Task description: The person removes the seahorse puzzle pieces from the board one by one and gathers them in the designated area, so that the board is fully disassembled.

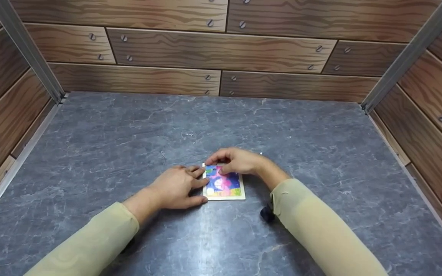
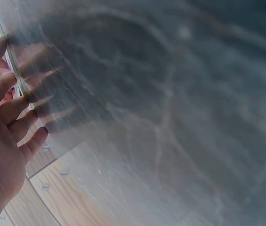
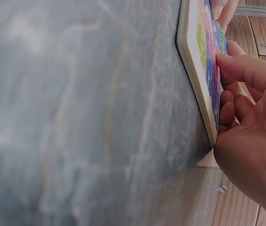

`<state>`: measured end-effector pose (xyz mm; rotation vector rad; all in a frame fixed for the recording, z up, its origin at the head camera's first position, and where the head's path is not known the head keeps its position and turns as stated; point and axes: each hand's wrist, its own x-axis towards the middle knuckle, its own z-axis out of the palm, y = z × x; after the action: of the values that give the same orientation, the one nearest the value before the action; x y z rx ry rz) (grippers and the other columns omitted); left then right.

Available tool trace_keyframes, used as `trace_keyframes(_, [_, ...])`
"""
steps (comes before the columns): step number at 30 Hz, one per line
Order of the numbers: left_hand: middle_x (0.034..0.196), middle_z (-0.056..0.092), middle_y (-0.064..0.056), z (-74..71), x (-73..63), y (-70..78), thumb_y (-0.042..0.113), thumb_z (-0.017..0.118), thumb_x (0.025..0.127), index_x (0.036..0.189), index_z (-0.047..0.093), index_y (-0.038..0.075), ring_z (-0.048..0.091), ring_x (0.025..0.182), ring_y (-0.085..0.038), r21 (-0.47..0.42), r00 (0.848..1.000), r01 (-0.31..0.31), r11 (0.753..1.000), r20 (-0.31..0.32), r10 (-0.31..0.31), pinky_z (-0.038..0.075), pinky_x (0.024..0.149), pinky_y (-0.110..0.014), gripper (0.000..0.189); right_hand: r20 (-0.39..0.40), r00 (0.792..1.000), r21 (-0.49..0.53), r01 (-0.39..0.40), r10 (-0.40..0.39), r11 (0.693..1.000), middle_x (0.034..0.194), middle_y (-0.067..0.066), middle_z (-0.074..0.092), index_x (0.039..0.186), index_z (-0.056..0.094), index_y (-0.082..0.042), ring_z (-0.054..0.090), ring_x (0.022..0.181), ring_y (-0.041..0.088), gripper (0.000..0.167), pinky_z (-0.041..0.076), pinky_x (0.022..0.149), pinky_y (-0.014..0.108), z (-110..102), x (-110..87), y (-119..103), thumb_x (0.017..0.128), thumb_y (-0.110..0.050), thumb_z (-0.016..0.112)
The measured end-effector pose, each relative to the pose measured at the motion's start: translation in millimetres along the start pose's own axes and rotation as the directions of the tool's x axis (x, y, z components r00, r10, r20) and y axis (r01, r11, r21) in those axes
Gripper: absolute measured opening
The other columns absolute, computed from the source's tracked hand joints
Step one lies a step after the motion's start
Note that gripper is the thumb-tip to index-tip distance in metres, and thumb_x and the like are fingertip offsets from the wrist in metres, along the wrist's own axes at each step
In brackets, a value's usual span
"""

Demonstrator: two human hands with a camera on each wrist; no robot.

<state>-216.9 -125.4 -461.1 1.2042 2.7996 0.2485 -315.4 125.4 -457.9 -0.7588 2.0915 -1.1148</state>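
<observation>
A small jigsaw puzzle (image 1: 227, 188) with a pale border lies flat on the table between the hands, its picture in blue, pink, yellow and green. My left hand (image 1: 175, 187) rests at its left side, with fairly straight fingers and thumb touching the border. Reaching over from the right, my right hand (image 1: 240, 161) has its thumb on the picture and its curled index finger by the far left corner. Between them is a blue and green puzzle piece (image 3: 221, 38), partly hidden by the fingers. In the left wrist view only the edge of the puzzle shows.
The grey marbled table (image 1: 129, 130) is bounded by wood-patterned panels (image 1: 221, 50) at the back and both sides. Metal posts (image 1: 401, 57) stand at the back corners. A small black object (image 1: 268, 214) shows beneath the right cuff.
</observation>
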Motion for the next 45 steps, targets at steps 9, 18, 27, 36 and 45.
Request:
trace_keyframes(9, [0.157, 0.051, -0.019, 0.7, -0.4, 0.2, 0.056, 0.059, 0.104, 0.15, 0.063, 0.016, 0.052, 0.144, -0.037, -0.003, 1.0, -0.001, 1.0, -0.002, 0.001, 0.044, 0.112, -0.061, 0.061, -0.025, 1.0, -0.026, 0.013, -0.014, 1.0, 0.135, 0.005, 0.068, 0.135, 0.075, -0.011, 0.057, 0.129, 0.021, 0.043, 0.045, 0.11, 0.038, 0.8, -0.4, 1.7, 0.094, 0.0, 0.073])
trace_keyframes(18, [0.158, 0.049, -0.018, 0.0, 0.0, -0.3, 0.057, 0.059, 0.104, 0.15, 0.063, 0.017, 0.051, 0.145, -0.037, -0.005, 1.0, 0.006, 1.0, -0.005, -0.007, 0.044, 0.112, -0.063, 0.061, -0.023, 0.999, -0.013, 0.026, -0.026, 1.0, 0.135, 0.005, 0.068, 0.134, 0.075, -0.01, 0.058, 0.125, 0.02, 0.042, 0.047, 0.104, 0.034, -0.3, -0.1, 0.9, 0.094, 0.0, 0.073])
trace_keyframes(27, [0.157, 0.05, -0.019, 0.1, 0.1, -0.6, 0.056, 0.059, 0.104, 0.15, 0.063, 0.017, 0.051, 0.144, -0.037, -0.007, 1.0, -0.004, 1.0, -0.007, 0.004, 0.044, 0.112, -0.063, 0.06, -0.025, 0.999, 0.002, 0.022, -0.022, 1.0, 0.132, 0.005, 0.069, 0.134, 0.075, -0.01, 0.059, 0.121, 0.019, 0.043, 0.048, 0.102, 0.032, 0.4, 0.3, 1.5, 0.092, 0.0, 0.075])
trace_keyframes(36, [0.158, 0.049, -0.019, 1.4, -1.1, 0.0, 0.057, 0.059, 0.104, 0.15, 0.063, 0.016, 0.051, 0.144, -0.038, -0.02, 1.0, 0.013, 1.0, -0.003, -0.013, 0.043, 0.112, -0.063, 0.062, -0.029, 0.999, -0.028, 0.033, -0.034, 0.999, 0.133, 0.004, 0.068, 0.135, 0.075, -0.011, 0.057, 0.129, 0.022, 0.044, 0.041, 0.115, 0.042, 1.8, -1.2, 0.6, 0.091, -0.006, 0.079])
trace_keyframes(45, [0.157, 0.05, -0.019, 0.9, -1.2, 1.1, 0.056, 0.059, 0.104, 0.15, 0.063, 0.016, 0.052, 0.143, -0.039, -0.022, 1.0, 0.008, 1.0, -0.012, -0.009, 0.043, 0.112, -0.064, 0.061, -0.049, 0.998, -0.038, 0.046, -0.047, 0.998, 0.131, 0.003, 0.069, 0.132, 0.076, -0.01, 0.058, 0.128, 0.02, 0.044, 0.042, 0.116, 0.041, 3.8, -0.3, 1.8, 0.089, -0.005, 0.083])
